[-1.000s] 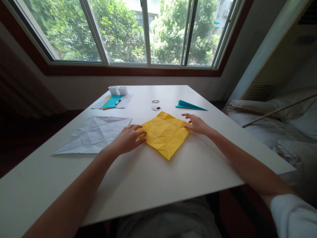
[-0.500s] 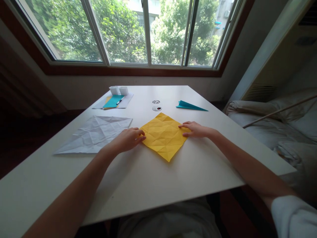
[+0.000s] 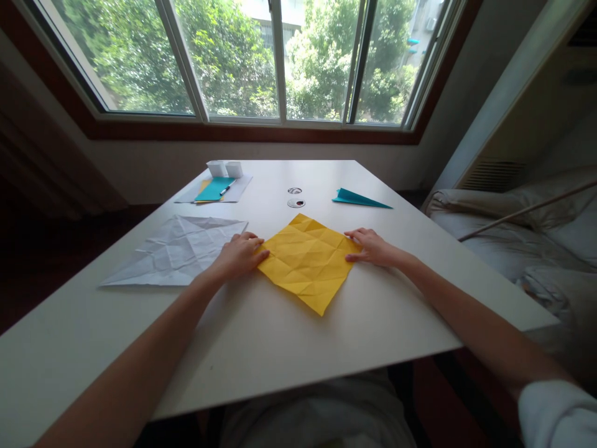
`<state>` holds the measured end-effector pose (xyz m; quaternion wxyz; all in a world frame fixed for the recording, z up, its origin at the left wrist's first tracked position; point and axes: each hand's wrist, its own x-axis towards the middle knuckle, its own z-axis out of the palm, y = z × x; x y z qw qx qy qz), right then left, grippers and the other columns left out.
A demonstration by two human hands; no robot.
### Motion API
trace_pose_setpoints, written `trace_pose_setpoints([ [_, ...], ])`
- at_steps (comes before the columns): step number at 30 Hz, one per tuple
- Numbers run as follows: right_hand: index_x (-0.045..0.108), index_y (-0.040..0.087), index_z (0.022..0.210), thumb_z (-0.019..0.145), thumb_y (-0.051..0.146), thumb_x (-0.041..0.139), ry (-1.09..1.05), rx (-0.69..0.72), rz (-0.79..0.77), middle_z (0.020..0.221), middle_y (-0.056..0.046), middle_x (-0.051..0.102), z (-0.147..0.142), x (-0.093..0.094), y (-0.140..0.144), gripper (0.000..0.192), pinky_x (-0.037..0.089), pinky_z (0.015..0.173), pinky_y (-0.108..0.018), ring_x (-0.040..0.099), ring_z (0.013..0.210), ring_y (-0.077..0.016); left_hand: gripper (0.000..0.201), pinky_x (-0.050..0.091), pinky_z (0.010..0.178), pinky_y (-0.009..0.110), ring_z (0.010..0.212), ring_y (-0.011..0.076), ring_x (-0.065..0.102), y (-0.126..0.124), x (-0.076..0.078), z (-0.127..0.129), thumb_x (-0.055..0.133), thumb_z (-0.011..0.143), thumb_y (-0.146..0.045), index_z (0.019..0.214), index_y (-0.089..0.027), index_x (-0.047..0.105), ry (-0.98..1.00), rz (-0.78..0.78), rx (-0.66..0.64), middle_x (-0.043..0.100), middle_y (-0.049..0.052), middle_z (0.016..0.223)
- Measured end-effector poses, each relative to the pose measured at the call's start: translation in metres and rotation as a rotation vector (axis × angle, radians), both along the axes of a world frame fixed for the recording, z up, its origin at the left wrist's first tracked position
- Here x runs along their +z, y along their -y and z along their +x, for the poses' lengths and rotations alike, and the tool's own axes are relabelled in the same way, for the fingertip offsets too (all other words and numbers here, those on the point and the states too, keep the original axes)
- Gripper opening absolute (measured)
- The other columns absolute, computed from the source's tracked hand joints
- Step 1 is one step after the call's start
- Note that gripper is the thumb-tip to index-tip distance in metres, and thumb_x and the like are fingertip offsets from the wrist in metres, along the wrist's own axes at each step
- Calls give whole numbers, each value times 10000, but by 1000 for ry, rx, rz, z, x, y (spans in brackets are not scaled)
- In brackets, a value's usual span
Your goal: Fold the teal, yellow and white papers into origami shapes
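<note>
A creased square of yellow paper (image 3: 305,258) lies on the white table, turned so one corner points toward me. My left hand (image 3: 240,254) pinches its left corner between thumb and fingers. At the opposite corner, my right hand (image 3: 372,247) grips the sheet in the same way, thumb on the near side. Fold lines cross the whole yellow surface. Left of it, partly behind my left hand, rests a crumpled sheet of white paper (image 3: 180,249).
A folded teal paper plane (image 3: 359,198) sits at the back right of the table (image 3: 261,354). At the back left are teal paper (image 3: 215,188), a pen (image 3: 227,187) and small white containers (image 3: 224,168). Two round inserts (image 3: 296,203) are in the tabletop. A cushioned seat (image 3: 480,230) stands at right.
The yellow paper's near corner has come slightly closer to me. My left hand has shifted a little left, and my right hand slightly right.
</note>
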<state>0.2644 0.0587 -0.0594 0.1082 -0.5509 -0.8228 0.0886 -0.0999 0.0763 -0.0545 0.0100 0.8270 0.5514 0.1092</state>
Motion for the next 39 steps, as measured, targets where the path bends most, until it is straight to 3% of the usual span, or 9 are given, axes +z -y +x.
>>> trace_pose_setpoints([
  [5, 433, 173, 1308, 700, 566, 622, -40, -17, 23, 1074, -128, 577, -4, 0, 3, 749, 367, 915, -401, 493, 1039, -293, 484, 456, 835, 341, 948, 258, 599, -1, 5, 2, 473, 742, -499, 1049, -162, 636, 243, -100, -43, 648, 105, 1045],
  [10, 450, 145, 1288, 673, 548, 650, -89, -22, 21, 1046, -136, 586, -7, -1, 4, 762, 361, 922, -413, 498, 1027, -296, 494, 505, 730, 318, 873, 243, 632, -3, 6, 1, 605, 649, -471, 1035, -162, 601, 560, -301, -13, 677, 72, 988],
  [14, 510, 158, 1181, 718, 428, 636, -269, -34, 9, 1135, -128, 572, -7, -1, 2, 551, 386, 914, -387, 514, 1047, -261, 460, 523, 693, 317, 802, 212, 645, 1, 7, 6, 678, 597, -434, 958, -163, 590, 849, -439, -20, 681, 58, 943],
  [18, 539, 165, 1053, 715, 354, 623, -433, -36, -57, 1000, -79, 623, 1, 1, -3, 397, 457, 784, -337, 578, 877, -201, 405, 525, 655, 327, 723, 197, 645, 3, 10, 8, 721, 558, -395, 851, -156, 578, 963, -457, -14, 681, 43, 841],
  [27, 646, 176, 785, 749, 362, 542, -318, 40, -35, 770, -11, 652, 10, 10, -1, 216, 432, 651, -275, 575, 709, -163, 360, 509, 678, 325, 715, 196, 644, 0, 12, 2, 705, 543, -370, 821, -156, 623, 946, -437, 2, 695, 35, 783],
  [32, 653, 195, 725, 713, 375, 576, -254, 48, 18, 766, -23, 660, 20, 7, -5, 196, 443, 689, -296, 578, 734, -182, 352, 501, 710, 332, 751, 204, 641, 0, 12, -1, 685, 543, -344, 837, -155, 641, 865, -458, -40, 695, 33, 782],
  [39, 618, 203, 856, 735, 271, 520, -279, 98, 79, 852, -23, 656, 20, 8, -5, 170, 450, 751, -310, 589, 795, -174, 233, 467, 652, 274, 691, 178, 611, -6, 10, -11, 593, 641, -386, 737, -185, 662, 530, -193, -92, 673, 17, 709],
])
